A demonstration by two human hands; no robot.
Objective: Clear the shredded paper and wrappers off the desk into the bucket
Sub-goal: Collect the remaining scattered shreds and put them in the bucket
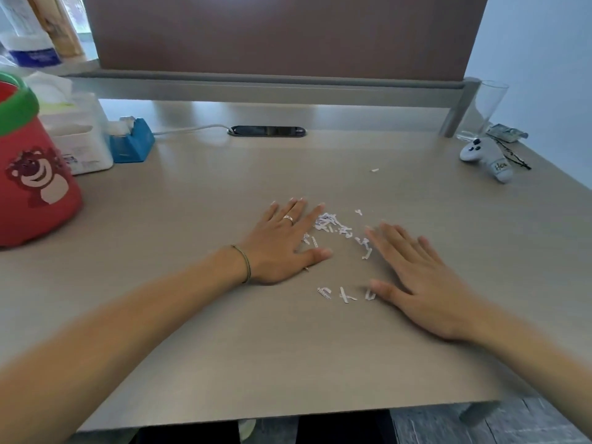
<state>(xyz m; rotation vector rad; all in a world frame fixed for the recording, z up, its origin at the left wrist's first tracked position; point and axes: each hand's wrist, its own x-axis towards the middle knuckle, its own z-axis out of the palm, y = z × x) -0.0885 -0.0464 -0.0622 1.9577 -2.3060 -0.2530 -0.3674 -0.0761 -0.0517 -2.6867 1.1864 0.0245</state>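
The near edge of the desk (288, 421) is seen at the bottom, with a wide bare stretch of top lying between it and the hands; the right edge is cut off diagonally past the right forearm. The left hand (282, 241) is laid flat, palm down, fingers straight and spread, nothing being held; the right hand (423, 280) is likewise laid flat with fingers straight and slightly apart, nothing gripped. The shredded paper (333, 225) is scattered between the two hands, a small heap beside the left fingertips, a few strips (344, 294) lying nearer by the right thumb, and one stray scrap (374, 170) found well beyond. Further left, the red bucket (35, 174) with a green rim is stood near the desk's left side, well apart from the paper; behind it a tissue box (80, 136) and a blue tape dispenser (131, 142) are placed. At far right a white controller (483, 155), a clear glass (487, 107) and a crumpled wrapper (507, 133) are gathered; the back is closed by a brown partition (282, 36).
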